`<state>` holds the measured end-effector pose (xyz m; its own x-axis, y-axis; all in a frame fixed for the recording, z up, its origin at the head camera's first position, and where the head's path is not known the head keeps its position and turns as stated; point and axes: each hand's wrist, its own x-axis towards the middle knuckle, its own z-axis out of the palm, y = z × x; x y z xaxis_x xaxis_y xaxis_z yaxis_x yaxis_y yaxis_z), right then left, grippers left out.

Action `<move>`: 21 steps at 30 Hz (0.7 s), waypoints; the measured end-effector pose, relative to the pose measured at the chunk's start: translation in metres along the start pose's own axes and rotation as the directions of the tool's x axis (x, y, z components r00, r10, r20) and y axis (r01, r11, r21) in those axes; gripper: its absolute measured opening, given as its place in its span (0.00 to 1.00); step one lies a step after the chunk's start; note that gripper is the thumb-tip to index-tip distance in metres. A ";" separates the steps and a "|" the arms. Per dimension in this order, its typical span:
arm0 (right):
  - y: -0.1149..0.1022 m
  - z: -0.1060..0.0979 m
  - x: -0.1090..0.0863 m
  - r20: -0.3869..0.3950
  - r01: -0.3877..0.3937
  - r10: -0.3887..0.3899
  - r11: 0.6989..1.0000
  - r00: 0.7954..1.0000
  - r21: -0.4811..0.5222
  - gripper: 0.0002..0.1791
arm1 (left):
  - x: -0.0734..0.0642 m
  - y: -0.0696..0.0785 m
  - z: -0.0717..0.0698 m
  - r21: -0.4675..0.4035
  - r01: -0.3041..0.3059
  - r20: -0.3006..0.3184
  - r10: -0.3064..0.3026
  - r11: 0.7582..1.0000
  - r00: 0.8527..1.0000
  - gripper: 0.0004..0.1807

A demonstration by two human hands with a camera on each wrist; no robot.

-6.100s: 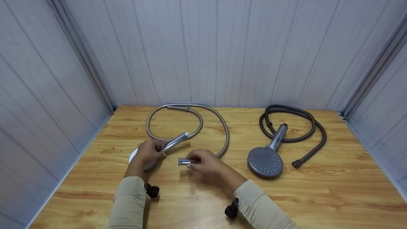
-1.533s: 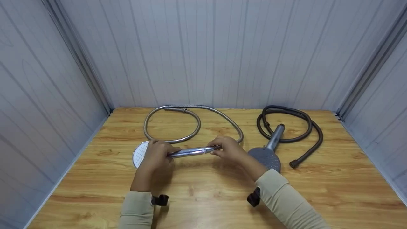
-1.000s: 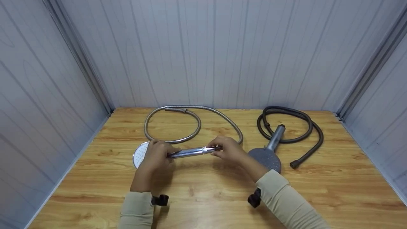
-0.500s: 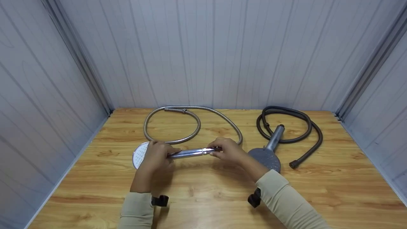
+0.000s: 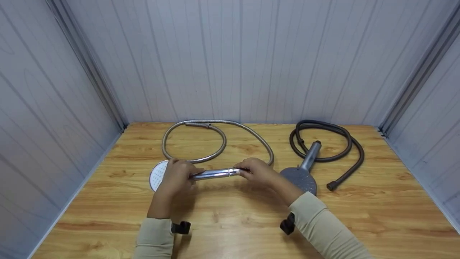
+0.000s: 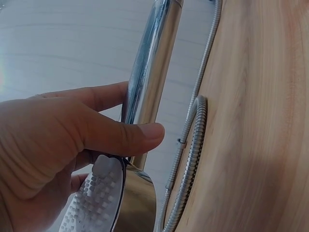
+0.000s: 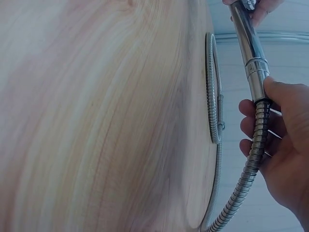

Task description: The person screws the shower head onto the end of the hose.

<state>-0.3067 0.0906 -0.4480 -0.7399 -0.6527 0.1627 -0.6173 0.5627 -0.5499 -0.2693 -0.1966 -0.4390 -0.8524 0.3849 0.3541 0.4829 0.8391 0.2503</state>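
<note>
Showerhead of polished chrome with a round white nozzle face [image 5: 210,175] was held up in mid-scene, its handle [image 7: 248,42] pointing right. The bare left hand [image 5: 178,176] grasped it near the neck, thumb across the handle and fingers wrapped behind. The bare right hand [image 7: 288,133] had its thumb on the tapered chrome collar [image 7: 257,86] that met the handle's end, with fingers curled round the flexible silver metal hose [image 7: 247,175] just behind. The step in hand seemed to be screwing that collar onto the handle; the joint looked closed, though its tightness could not be told. The next move probably called for more turning with the right fingers while the left hand steadied the handle. The rest of that hose looped on a yellow-brown wood-grain table [image 5: 222,233]. To the right lay a grey showerhead with a round speckled face [image 5: 300,176], partly hidden by the right forearm [image 5: 285,187], its handle crossing a coiled dark hose [image 5: 348,175] with a loose end. Pale grey panelled walls [image 5: 222,61] closed three sides.
</note>
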 end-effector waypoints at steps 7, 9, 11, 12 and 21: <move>0.000 0.000 -0.001 0.037 -0.067 0.065 0.996 0.997 0.055 0.18 | 0.000 0.000 0.001 -0.003 -0.005 0.007 0.005 1.000 1.000 0.22; -0.001 0.001 -0.002 0.038 -0.082 0.079 0.994 0.996 0.068 0.18 | 0.000 0.001 0.001 -0.006 0.003 0.011 -0.003 1.000 1.000 0.22; -0.001 0.001 -0.002 0.039 -0.089 0.086 0.993 0.996 0.077 0.19 | 0.000 0.001 0.001 -0.003 0.008 0.015 -0.007 1.000 1.000 0.23; -0.002 0.001 -0.002 0.040 -0.093 0.090 0.993 0.995 0.075 0.19 | 0.000 0.001 0.001 0.002 0.005 0.017 -0.005 1.000 1.000 0.22; 0.002 0.004 -0.001 -0.023 -0.017 0.019 0.997 1.000 0.077 0.17 | 0.000 -0.001 0.002 0.008 0.010 0.027 -0.010 1.000 1.000 0.22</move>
<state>-0.3059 0.0907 -0.4530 -0.7572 -0.6304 0.1708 -0.5822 0.5330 -0.6139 -0.2704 -0.1968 -0.4411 -0.8625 0.3865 0.3267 0.4726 0.8460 0.2468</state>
